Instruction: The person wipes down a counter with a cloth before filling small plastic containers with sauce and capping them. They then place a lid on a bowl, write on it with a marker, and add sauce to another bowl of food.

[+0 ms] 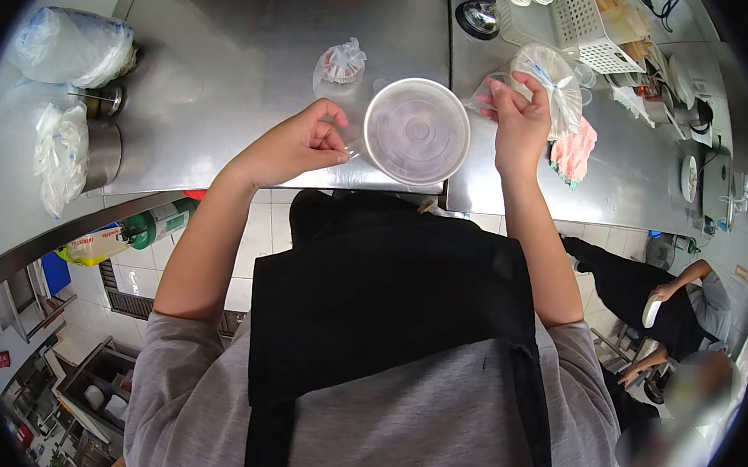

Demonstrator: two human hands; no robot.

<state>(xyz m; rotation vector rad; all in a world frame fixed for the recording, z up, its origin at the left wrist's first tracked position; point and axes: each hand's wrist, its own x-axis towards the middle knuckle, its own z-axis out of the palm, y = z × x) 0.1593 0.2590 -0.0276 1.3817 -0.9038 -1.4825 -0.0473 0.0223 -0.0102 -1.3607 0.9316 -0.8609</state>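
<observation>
One clear round lidded container (pixel 417 131), translucent

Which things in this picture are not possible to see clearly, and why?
- Head view: contents of the lidded round container, hidden by its cloudy lid.
- What the left hand pinches: too small, covered by its fingers.
- Clear plastic bag in the right hand: contents unclear.
- Small tied bag: contents too small.
</observation>
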